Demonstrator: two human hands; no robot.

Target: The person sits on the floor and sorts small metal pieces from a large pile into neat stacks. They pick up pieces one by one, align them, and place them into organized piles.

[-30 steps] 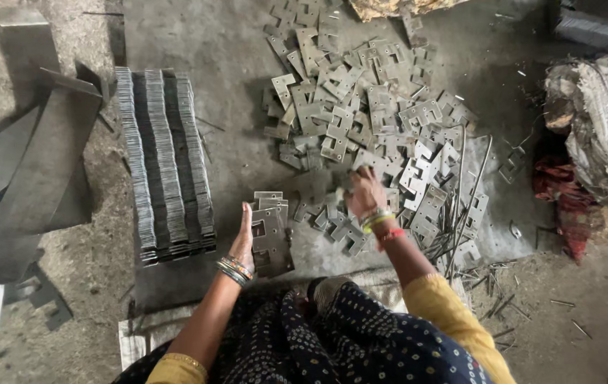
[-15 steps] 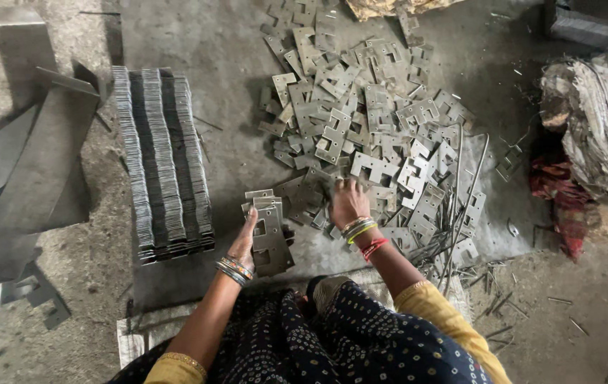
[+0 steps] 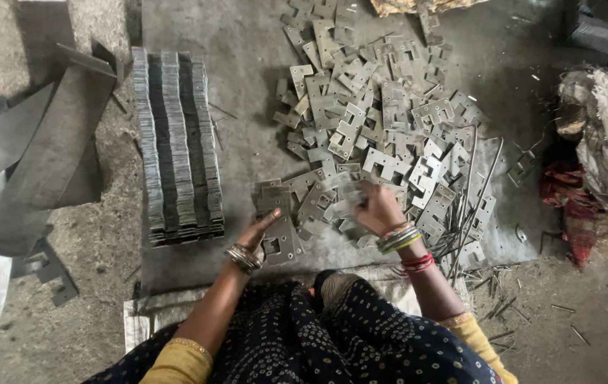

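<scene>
Right hand: fingers closed around a few blurred stamped metal plates at the near edge of the loose pile. Left hand: fingers spread flat, steadying a small stack of plates on the floor. Judged step: gathering plates. Next calls for squaring edges. Finished rows stand left.
</scene>
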